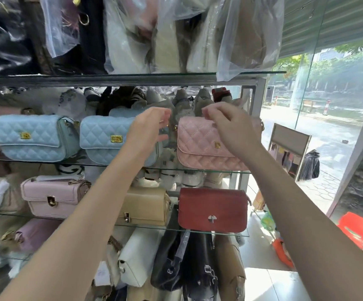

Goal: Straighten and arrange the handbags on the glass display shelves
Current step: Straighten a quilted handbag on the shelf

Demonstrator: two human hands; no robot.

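A pink quilted handbag point(202, 144) stands at the right end of the middle glass shelf point(239, 171). My right hand point(226, 127) is at its top edge with the fingers curled over the top left corner. The thumb is hidden, so I cannot tell if it pinches the bag. My left hand point(152, 127) hovers with relaxed fingers in the gap between the pink bag and a light blue quilted handbag point(106, 137), and my forearm covers that bag's right side. A second light blue quilted bag point(33, 137) stands further left.
One shelf down stand a pale pink bag point(52, 196), a beige bag point(145, 205) and a dark red bag point(213, 209). Bags in plastic wrap fill the top shelf point(132, 74). Black and white bags point(176, 263) hang below. A glass wall point(306, 83) and a red stool point(358, 229) are on the right.
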